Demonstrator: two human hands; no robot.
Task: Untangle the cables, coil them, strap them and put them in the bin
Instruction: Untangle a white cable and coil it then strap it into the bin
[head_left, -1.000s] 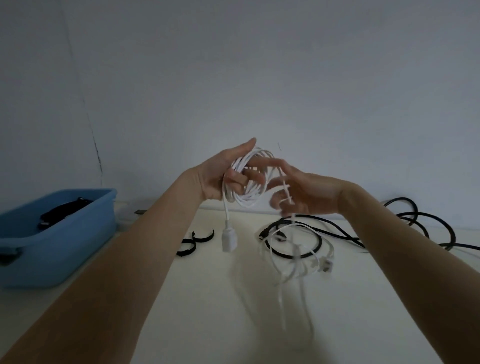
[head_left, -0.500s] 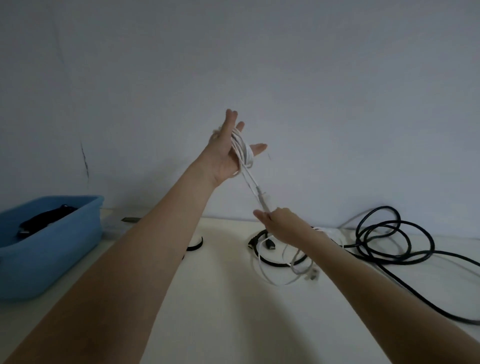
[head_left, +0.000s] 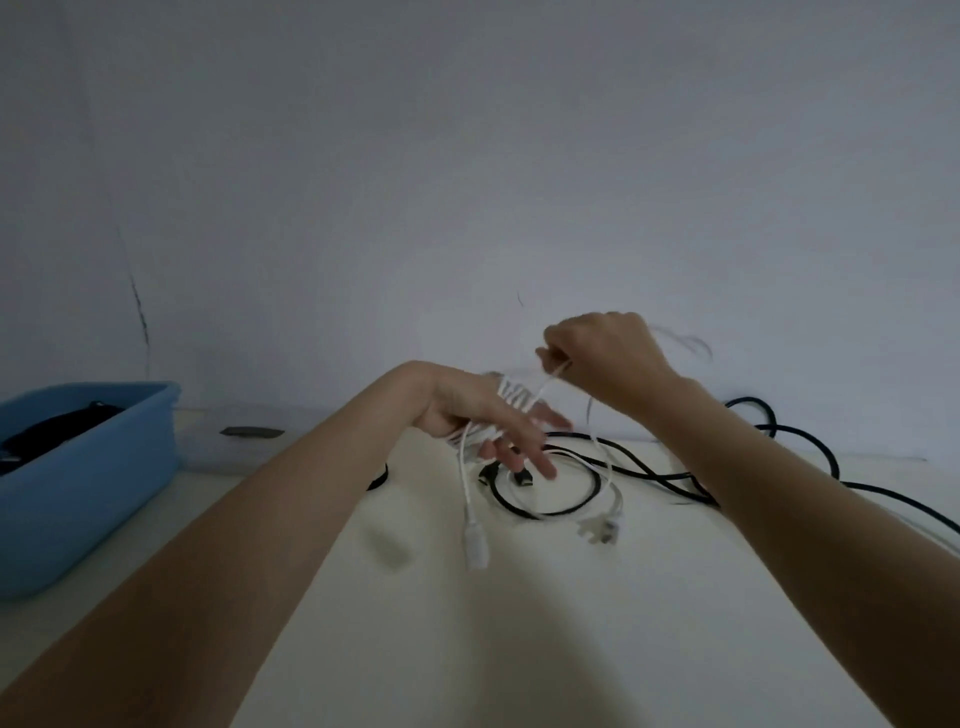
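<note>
the left hand (head_left: 470, 415), fingers straight and spread, carries several turns of thin, smooth white cable (head_left: 511, 397) wound round it at the middle of the frame. the right hand (head_left: 605, 358), just up and right of it, pinches a strand of that cable. a blocky white plug (head_left: 474, 545) dangles below over the matte, pale desk (head_left: 519, 623). a round loop of glossy black cable (head_left: 545, 512) lies behind. the blue plastic bin (head_left: 78, 499), smooth-walled with rounded corners, sits at the left edge.
</note>
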